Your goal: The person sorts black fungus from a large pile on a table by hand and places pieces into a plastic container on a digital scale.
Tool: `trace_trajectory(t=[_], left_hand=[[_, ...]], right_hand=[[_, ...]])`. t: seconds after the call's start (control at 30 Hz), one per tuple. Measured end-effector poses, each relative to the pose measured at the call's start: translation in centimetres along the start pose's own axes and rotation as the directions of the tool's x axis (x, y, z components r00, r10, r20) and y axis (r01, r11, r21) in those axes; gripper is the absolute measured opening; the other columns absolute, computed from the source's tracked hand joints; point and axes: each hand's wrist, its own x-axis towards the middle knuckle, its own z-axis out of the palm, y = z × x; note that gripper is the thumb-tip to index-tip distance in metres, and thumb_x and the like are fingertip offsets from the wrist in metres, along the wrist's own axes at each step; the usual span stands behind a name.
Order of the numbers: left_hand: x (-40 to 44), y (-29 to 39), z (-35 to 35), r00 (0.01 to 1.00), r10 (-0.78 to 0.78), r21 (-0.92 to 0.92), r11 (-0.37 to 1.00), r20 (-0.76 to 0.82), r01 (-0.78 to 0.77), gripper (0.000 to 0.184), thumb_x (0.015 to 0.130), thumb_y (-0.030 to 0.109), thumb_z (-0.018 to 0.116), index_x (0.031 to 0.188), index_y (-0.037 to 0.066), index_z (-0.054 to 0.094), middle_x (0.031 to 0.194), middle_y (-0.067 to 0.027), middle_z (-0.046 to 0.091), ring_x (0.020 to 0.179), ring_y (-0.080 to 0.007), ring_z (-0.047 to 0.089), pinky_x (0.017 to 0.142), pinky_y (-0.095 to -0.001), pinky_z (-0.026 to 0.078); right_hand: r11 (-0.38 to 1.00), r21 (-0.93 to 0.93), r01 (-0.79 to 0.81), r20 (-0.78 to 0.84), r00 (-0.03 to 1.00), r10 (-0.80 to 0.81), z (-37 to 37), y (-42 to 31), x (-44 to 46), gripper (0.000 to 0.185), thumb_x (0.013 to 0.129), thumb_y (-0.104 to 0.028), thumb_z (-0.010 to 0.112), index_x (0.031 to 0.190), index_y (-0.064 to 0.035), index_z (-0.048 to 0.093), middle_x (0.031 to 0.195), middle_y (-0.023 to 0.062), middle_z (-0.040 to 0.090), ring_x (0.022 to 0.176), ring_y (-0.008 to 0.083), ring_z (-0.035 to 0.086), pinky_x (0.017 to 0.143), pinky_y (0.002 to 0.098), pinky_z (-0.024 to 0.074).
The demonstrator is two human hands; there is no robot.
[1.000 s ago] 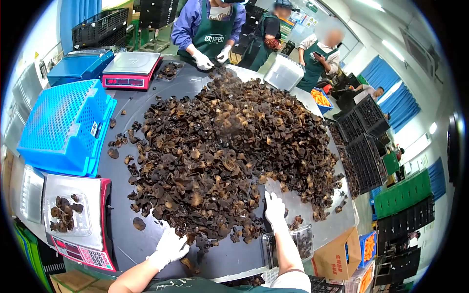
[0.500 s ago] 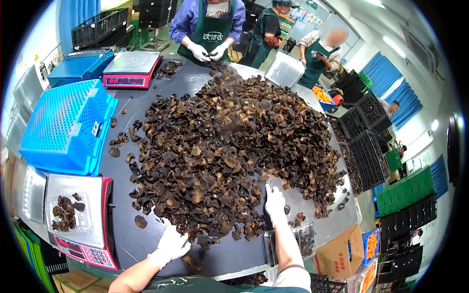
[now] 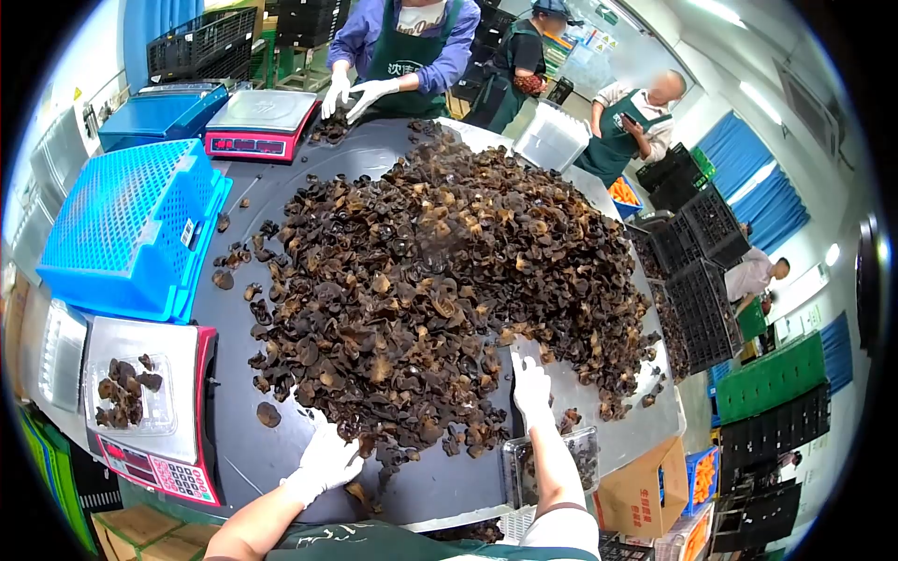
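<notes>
A large heap of dark brown wood-ear-like pieces covers the middle of the grey table. My left hand, in a white glove, rests at the heap's near edge, its fingers somewhat spread and touching the pieces. To the right, my right hand, also gloved, lies on the table beside the heap with its fingers extended and nothing visible in it. Under my right forearm is a clear plastic box with dark pieces inside. Another clear tray with pieces sits on the near scale.
Blue crates stand at left, near a second red scale. Across the table a co-worker reaches with gloved hands. Clear boxes are stacked at the far edge. A cardboard box stands at lower right.
The co-worker's gloved hands have moved left from the heap's far end to the small pile beside the far scale. My hands have hardly moved. A person at far right has come further into view.
</notes>
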Motion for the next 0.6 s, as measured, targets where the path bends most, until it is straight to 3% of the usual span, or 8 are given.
trace_trajectory(t=[0.1, 0.17, 0.2, 0.3, 0.33, 0.43, 0.5, 0.6], left_hand=[[0.0, 0.0, 0.2, 0.999, 0.018, 0.016, 1.0, -0.035, -0.018, 0.031, 0.067, 0.03, 0.064, 0.083, 0.003, 0.061, 0.091, -0.0194, 0.057, 0.084, -0.0377, 0.051, 0.072, -0.0483, 0.043], [0.0, 0.1, -0.2, 0.999, -0.018, 0.031, 0.999, 0.038, 0.017, 0.031, 0.067, 0.029, 0.064, 0.083, 0.003, 0.061, 0.093, -0.0192, 0.057, 0.084, -0.0378, 0.051, 0.072, -0.0485, 0.042], [0.1, 0.2, -0.2, 0.999, -0.021, 0.031, 0.999, 0.033, 0.02, 0.031, 0.067, 0.029, 0.064, 0.083, 0.003, 0.061, 0.093, -0.0192, 0.057, 0.084, -0.0378, 0.051, 0.072, -0.0485, 0.042], [0.3, 0.1, -0.4, 0.998, -0.023, 0.02, 1.0, 0.058, 0.022, 0.032, 0.067, 0.029, 0.064, 0.085, 0.002, 0.061, 0.097, -0.0195, 0.057, 0.086, -0.0378, 0.052, 0.073, -0.049, 0.043], [0.3, 0.1, -0.4, 0.997, -0.02, 0.046, 0.999, 0.076, 0.017, 0.034, 0.067, 0.029, 0.064, 0.087, 0.002, 0.061, 0.099, -0.0197, 0.057, 0.087, -0.0378, 0.052, 0.074, -0.0492, 0.043], [0.4, 0.1, -0.3, 0.997, -0.006, 0.07, 0.998, 0.072, 0.001, 0.036, 0.067, 0.028, 0.064, 0.091, 0.002, 0.061, 0.101, -0.0199, 0.057, 0.09, -0.0378, 0.052, 0.077, -0.0493, 0.043], [0.2, 0.0, -0.2, 0.998, 0.004, 0.069, 0.998, 0.058, -0.008, 0.038, 0.066, 0.028, 0.064, 0.093, 0.001, 0.061, 0.102, -0.02, 0.057, 0.091, -0.0379, 0.052, 0.078, -0.0492, 0.043], [0.1, 0.0, 0.1, 0.997, 0.002, 0.078, 0.997, 0.072, -0.007, 0.038, 0.066, 0.027, 0.064, 0.095, 0.002, 0.061, 0.104, -0.0198, 0.057, 0.091, -0.038, 0.052, 0.078, -0.0487, 0.043]], right_hand=[[1.0, 0.015, -0.007, 0.033, 0.999, 0.007, 0.0, 0.7, 0.2, 0.056, 0.084, -0.007, 0.048, 0.139, -0.0176, 0.041, 0.101, 0.0144, 0.053, 0.077, 0.0312, 0.057, 0.063, 0.0416, 0.0495], [0.925, 0.348, -0.151, 0.082, 0.988, 0.131, 0.3, 1.2, 0.1, 0.047, 0.083, -0.009, 0.05, 0.13, -0.0148, 0.05, 0.119, 0.0135, 0.054, 0.098, 0.0336, 0.057, 0.08, 0.0436, 0.0489], [0.902, 0.364, -0.233, 0.115, 0.972, 0.205, 0.0, 1.1, 0.2, 0.043, 0.082, -0.009, 0.05, 0.125, -0.0144, 0.054, 0.121, 0.0133, 0.055, 0.104, 0.0344, 0.056, 0.088, 0.0418, 0.0476], [0.875, 0.468, -0.12, -0.032, 0.988, 0.152, 1.6, 1.5, -0.9, 0.048, 0.078, -0.003, 0.049, 0.124, -0.0132, 0.055, 0.123, 0.0145, 0.056, 0.105, 0.0358, 0.056, 0.092, 0.0406, 0.0455], [0.859, 0.511, -0.032, -0.118, 0.987, 0.107, 1.4, 1.4, -1.3, 0.05, 0.074, 0.001, 0.047, 0.122, -0.01, 0.055, 0.126, 0.0147, 0.055, 0.098, 0.0381, 0.057, 0.088, 0.0425, 0.0471], [0.797, 0.603, -0.03, -0.131, 0.982, 0.137, 0.6, 0.6, -1.4, 0.054, 0.072, 0.003, 0.046, 0.125, -0.0063, 0.052, 0.126, 0.0163, 0.054, 0.107, 0.0362, 0.054, 0.09, 0.0419, 0.0454], [0.855, 0.517, 0.025, -0.178, 0.981, 0.079, -0.5, -0.1, -1.8, 0.053, 0.072, 0.004, 0.046, 0.124, -0.0034, 0.051, 0.126, 0.0181, 0.053, 0.104, 0.0364, 0.054, 0.088, 0.0418, 0.0461], [0.947, 0.32, 0.0, -0.061, 0.998, 0.02, -1.0, -0.6, -1.8, 0.057, 0.071, 0.003, 0.049, 0.128, -0.006, 0.05, 0.12, 0.015, 0.055, 0.094, 0.0363, 0.055, 0.084, 0.043, 0.0459]])
